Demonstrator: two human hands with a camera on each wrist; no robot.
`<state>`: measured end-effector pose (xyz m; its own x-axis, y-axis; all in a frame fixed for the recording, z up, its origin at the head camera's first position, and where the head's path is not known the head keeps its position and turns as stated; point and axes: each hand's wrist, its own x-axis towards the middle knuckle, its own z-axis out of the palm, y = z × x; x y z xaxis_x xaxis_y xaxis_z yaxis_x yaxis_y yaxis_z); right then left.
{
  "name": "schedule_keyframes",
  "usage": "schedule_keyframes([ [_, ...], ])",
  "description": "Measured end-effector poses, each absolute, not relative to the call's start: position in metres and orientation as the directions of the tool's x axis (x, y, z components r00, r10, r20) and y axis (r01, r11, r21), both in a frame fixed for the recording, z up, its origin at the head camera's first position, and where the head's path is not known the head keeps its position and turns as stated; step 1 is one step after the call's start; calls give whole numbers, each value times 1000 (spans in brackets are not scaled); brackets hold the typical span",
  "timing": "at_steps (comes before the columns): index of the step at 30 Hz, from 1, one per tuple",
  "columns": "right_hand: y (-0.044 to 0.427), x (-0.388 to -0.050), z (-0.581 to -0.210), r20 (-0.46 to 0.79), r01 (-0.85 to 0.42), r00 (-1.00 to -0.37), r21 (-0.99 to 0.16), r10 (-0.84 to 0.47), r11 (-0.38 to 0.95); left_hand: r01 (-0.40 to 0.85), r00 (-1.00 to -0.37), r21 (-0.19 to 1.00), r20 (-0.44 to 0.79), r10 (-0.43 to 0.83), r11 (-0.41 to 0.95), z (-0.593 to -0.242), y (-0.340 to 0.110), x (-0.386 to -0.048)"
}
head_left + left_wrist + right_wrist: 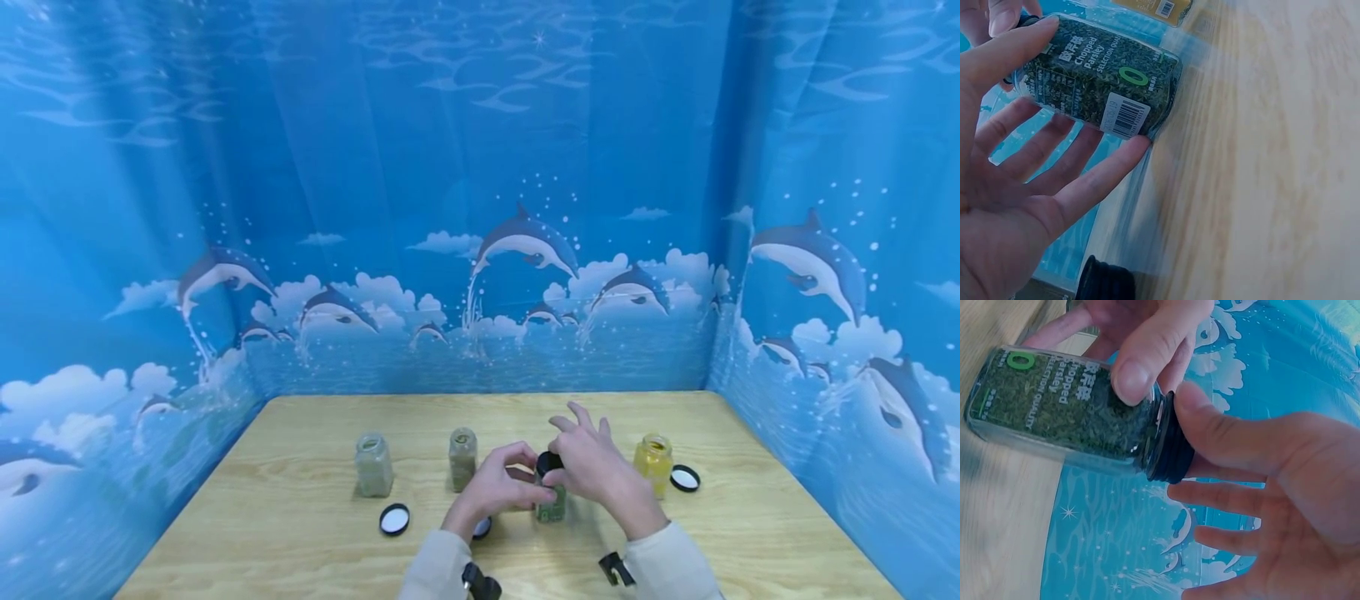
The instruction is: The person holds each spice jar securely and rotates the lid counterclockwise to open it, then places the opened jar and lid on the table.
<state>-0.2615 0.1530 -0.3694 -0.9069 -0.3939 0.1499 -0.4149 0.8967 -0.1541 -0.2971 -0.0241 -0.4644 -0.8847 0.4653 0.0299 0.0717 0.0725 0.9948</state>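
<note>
A glass spice jar (551,508) of green flakes, labelled Chopped Parsley, is between both hands near the middle of the table. My left hand (501,483) grips the jar (1094,75) by its body, thumb on one side and fingers on the other. The black lid (548,463) is on the jar's mouth. Thumb and finger of my right hand (594,467) pinch the lid (1172,447), while its other fingers are spread away. Whether the jar's base touches the table cannot be told.
A yellow spice jar (653,464) stands uncovered at the right, with a black lid (685,478) beside it. Two more uncovered jars, one pale (373,467) and one brownish (462,461), stand leftward. A lid (394,520) lies before the pale jar; another lid (482,527) is partly hidden by my left wrist.
</note>
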Motion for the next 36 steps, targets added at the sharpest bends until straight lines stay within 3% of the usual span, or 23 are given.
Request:
schedule_keyframes([
  [7, 153, -262, -371, 146, -431, -899, -123, -413, 894, 98, -896, 991, 45, 442, 96, -466, -24, -298],
  [19, 157, -258, -368, 83, -417, -909, -225, -409, 881, 107, -891, 984, 32, 453, 141, -467, -23, -299],
  [27, 158, -259, -367, 75, -414, -910, -235, -408, 879, 133, -878, 978, 41, 477, 161, -467, -23, -301],
  [36, 158, -261, -369, 171, -418, -905, -189, -390, 888, 112, -876, 985, 36, 481, 130, -468, -24, -299],
])
